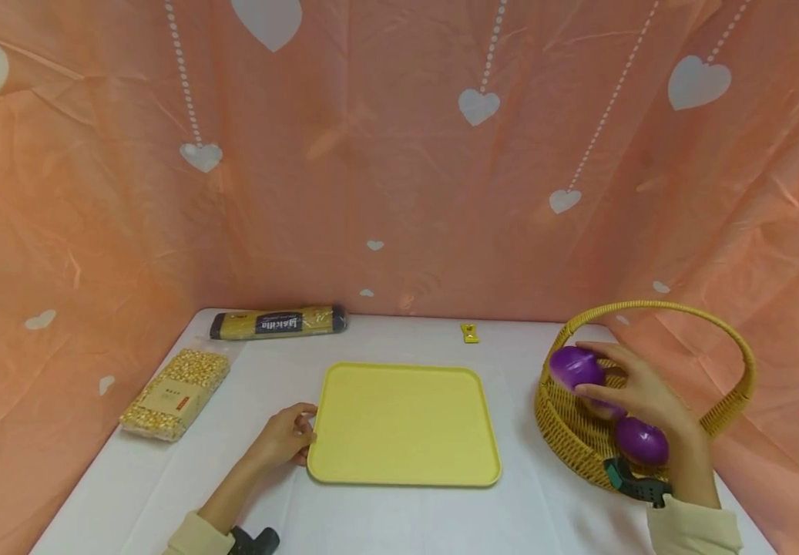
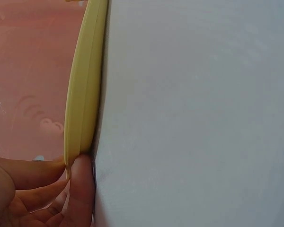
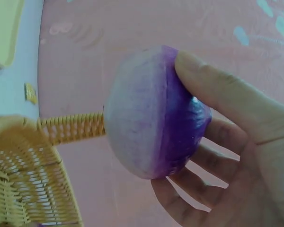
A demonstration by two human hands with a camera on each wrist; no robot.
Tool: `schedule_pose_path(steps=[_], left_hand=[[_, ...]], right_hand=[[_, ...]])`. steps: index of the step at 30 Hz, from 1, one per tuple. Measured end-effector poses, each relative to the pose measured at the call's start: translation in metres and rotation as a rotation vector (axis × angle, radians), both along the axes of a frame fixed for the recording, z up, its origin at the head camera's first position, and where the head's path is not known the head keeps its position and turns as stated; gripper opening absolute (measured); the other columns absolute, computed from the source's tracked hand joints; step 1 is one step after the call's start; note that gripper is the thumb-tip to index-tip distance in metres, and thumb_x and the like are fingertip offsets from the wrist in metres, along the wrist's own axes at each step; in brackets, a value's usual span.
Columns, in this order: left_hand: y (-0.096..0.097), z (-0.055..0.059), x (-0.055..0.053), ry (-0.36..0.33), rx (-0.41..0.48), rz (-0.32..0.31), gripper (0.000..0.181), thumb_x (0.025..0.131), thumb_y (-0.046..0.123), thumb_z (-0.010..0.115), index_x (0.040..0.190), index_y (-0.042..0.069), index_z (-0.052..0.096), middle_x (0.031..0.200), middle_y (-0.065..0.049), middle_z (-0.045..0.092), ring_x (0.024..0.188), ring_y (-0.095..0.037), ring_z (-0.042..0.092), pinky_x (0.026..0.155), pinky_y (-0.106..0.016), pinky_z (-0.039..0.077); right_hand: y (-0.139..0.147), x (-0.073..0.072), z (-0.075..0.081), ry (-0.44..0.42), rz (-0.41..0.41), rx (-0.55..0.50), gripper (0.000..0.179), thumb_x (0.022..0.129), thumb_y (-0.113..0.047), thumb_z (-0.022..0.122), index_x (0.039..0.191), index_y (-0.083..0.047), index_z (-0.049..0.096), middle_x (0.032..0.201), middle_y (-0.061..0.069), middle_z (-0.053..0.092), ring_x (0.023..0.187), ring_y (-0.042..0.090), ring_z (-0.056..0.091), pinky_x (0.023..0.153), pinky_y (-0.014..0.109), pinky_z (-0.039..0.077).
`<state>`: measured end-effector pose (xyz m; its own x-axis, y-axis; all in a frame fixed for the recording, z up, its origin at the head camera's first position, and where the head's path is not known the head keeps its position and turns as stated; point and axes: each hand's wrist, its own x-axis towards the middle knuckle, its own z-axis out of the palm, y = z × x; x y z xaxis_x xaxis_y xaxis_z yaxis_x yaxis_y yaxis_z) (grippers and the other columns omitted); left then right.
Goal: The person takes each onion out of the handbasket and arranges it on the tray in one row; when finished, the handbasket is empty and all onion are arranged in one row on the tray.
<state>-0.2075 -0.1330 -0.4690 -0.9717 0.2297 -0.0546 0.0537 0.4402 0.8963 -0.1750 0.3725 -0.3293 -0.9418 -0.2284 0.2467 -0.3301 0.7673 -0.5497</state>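
My right hand holds a purple onion, glossy and fading to white on one side, above the left part of a wicker basket. Thumb and fingers curl round the onion in the right wrist view. More purple onions, among them one near the basket's front, lie inside; my hand partly hides them. With thumb and fingers, my left hand pinches the left rim of a yellow tray lying flat on the white table. The left wrist view shows the tray's edge side-on between those fingers.
A bag of yellow corn kernels lies at the left. Behind it is a dark and yellow packaged roll. A small yellow item sits near the table's back edge. The basket's tall handle arches over it, and an orange curtain surrounds the table.
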Motion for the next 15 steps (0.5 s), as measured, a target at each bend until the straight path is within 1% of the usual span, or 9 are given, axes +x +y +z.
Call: schedule_pose_path(steps=[3, 7, 12, 15], left_hand=[[0.0, 0.0, 0.0, -0.002, -0.004, 0.001, 0.041, 0.081, -0.011, 0.056, 0.122, -0.012, 0.048, 0.077, -0.009, 0.051, 0.054, -0.015, 0.053, 0.043, -0.028, 0.055], [0.0, -0.002, -0.001, -0.01, -0.003, 0.009, 0.042, 0.081, -0.011, 0.056, 0.123, -0.012, 0.048, 0.077, -0.009, 0.052, 0.054, -0.015, 0.053, 0.043, -0.029, 0.055], [0.001, -0.004, -0.002, -0.021, 0.001, 0.028, 0.042, 0.081, -0.011, 0.056, 0.123, -0.01, 0.049, 0.077, -0.009, 0.052, 0.055, -0.016, 0.054, 0.043, -0.029, 0.055], [0.001, -0.004, -0.003, -0.025, 0.002, 0.035, 0.042, 0.081, -0.011, 0.056, 0.123, -0.009, 0.049, 0.077, -0.01, 0.052, 0.054, -0.016, 0.054, 0.044, -0.03, 0.056]], right_hand=[[-0.007, 0.001, 0.002, -0.01, 0.012, -0.014, 0.067, 0.08, -0.022, 0.073, 0.139, -0.013, 0.042, 0.132, 0.016, 0.047, 0.108, 0.042, 0.052, 0.085, 0.062, 0.049], [-0.018, -0.001, 0.002, 0.016, 0.028, -0.004, 0.066, 0.079, -0.023, 0.075, 0.136, -0.01, 0.044, 0.131, 0.018, 0.047, 0.108, 0.044, 0.052, 0.084, 0.063, 0.049], [-0.035, -0.008, 0.0, 0.112, 0.066, 0.058, 0.065, 0.076, -0.024, 0.077, 0.133, -0.011, 0.049, 0.127, 0.016, 0.052, 0.103, 0.037, 0.058, 0.083, 0.054, 0.053], [-0.043, -0.014, -0.002, 0.157, 0.09, 0.069, 0.064, 0.074, -0.024, 0.079, 0.131, -0.013, 0.052, 0.123, 0.012, 0.056, 0.099, 0.029, 0.06, 0.082, 0.045, 0.055]])
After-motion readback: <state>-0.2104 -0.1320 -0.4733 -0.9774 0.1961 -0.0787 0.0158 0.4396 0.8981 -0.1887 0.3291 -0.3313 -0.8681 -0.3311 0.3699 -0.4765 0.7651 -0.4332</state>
